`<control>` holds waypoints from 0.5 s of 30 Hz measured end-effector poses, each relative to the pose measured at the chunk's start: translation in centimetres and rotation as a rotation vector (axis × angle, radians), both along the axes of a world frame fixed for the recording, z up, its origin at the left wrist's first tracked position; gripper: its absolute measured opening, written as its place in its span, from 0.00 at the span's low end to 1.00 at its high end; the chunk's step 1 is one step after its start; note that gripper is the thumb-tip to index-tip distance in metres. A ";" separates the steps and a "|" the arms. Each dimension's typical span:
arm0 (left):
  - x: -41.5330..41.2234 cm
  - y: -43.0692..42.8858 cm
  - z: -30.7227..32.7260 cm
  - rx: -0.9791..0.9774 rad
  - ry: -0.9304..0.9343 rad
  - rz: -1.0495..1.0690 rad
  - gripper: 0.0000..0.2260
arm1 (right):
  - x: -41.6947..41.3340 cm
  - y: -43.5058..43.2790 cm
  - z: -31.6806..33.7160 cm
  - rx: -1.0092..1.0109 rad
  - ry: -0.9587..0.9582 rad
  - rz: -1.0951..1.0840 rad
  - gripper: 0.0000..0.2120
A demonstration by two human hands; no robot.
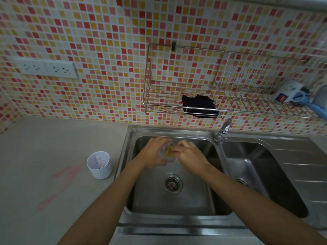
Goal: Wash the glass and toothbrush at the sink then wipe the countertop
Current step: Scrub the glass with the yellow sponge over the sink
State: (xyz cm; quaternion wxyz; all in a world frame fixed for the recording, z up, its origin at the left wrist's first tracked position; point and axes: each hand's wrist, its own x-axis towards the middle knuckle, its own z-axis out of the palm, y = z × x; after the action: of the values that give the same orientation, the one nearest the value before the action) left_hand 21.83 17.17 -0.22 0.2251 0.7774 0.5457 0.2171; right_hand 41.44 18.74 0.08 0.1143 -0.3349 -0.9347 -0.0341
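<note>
The glass (168, 157) is up over the left basin of the sink (177, 204), above the drain and clear of the bottom. The left hand (154, 152) curls its fingers around it from the left, a firm wrap. The right hand (189, 154) comes in from the other side, fingers bunched and pinching a yellow sponge (169, 150) pressed against the glass. Far right of the hands, the tap (223, 130) stands between the two basins. Out left on the desk (44, 147) sits a white cup (100, 165), upright just beside the sink rim, with something pale inside, too blurred to name. Pink smears (67, 174) streak the desk left of the cup. On the tiled wall, a wire rack (177, 96) carries a black cloth (200, 106).
</note>
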 end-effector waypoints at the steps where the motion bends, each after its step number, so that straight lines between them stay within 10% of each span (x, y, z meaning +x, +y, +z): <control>1: 0.0 0.0 0.2 -0.002 -0.013 0.009 0.38 | 0.0 -0.2 0.1 0.015 0.019 -0.007 0.20; 15: 0.3 -0.1 0.5 -0.028 -0.153 0.144 0.43 | -0.2 -0.3 0.6 0.033 0.160 0.026 0.17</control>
State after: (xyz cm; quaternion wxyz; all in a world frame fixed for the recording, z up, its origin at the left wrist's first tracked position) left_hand 22.13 17.03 0.25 0.2606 0.7140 0.5845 0.2840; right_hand 41.29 18.40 0.71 0.1944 -0.3224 -0.9262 -0.0210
